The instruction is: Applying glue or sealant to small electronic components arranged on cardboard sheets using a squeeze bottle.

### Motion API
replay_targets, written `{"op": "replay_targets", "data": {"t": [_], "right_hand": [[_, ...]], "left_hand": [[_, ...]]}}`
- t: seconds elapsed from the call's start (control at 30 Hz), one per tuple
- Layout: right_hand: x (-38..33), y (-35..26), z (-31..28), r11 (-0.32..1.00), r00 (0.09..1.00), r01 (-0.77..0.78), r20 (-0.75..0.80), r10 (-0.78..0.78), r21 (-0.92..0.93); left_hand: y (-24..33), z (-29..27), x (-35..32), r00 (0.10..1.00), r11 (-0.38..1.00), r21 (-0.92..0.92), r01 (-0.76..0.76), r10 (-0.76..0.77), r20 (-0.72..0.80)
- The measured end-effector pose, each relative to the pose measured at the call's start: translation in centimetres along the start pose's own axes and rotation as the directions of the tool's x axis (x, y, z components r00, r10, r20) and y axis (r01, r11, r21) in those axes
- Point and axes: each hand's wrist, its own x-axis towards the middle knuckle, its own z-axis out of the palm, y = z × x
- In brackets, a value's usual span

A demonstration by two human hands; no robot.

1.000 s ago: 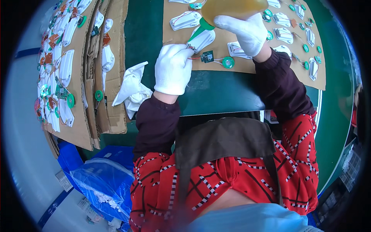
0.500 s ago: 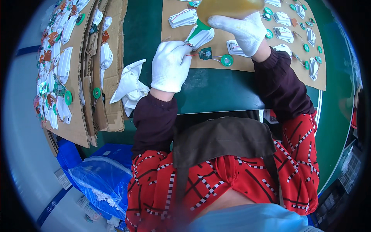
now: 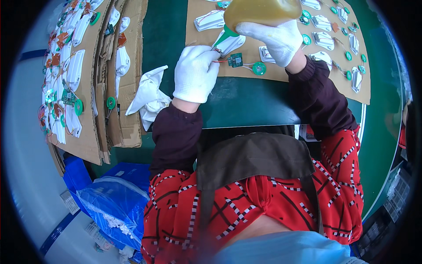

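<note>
My right hand (image 3: 281,40), in a white knit glove, is wrapped round a tilted squeeze bottle (image 3: 259,12) of amber liquid. Its green nozzle (image 3: 224,35) points down and left, with the tip close to my left fingertips. In a matching glove, my left hand (image 3: 195,75) is closed in a pinch at the near end of a white plastic housing (image 3: 231,44). Thin red wires come out by those fingers; what exactly they grip is hidden. Just right of them lie a small green circuit board (image 3: 236,60) and a round green disc (image 3: 259,68), joined by wires.
Several wired white housings lie on a cardboard sheet (image 3: 303,72) over the green table (image 3: 250,101). Stacked cardboard (image 3: 132,94) with more parts stands at left, beside a crumpled white cloth (image 3: 151,94). Below left is a blue bin (image 3: 132,174) with a clear plastic bag.
Both hands and the bottle hold nearly the same pose, the nozzle still at my left fingertips. The view has shifted very slightly.
</note>
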Motion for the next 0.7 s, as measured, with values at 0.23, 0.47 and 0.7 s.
{"op": "replay_targets", "data": {"t": [0.23,0.47,0.7], "right_hand": [[0.8,-2.4,0.7,0.955,0.998,-0.044,-0.025,0.053,0.292],[1.5,-3.4,0.0,0.838,0.985,-0.162,0.031,0.171,0.521],[2.0,-3.7,-1.3,0.769,0.952,-0.288,0.256,0.166,0.571]], "left_hand": [[-0.1,0.0,-0.2,1.000,1.000,-0.007,0.002,-0.002,-0.009],[0.1,-0.1,0.0,1.000,1.000,0.006,0.010,-0.010,0.003],[0.1,-0.3,-0.1,1.000,1.000,0.013,0.014,-0.014,0.009]]}}
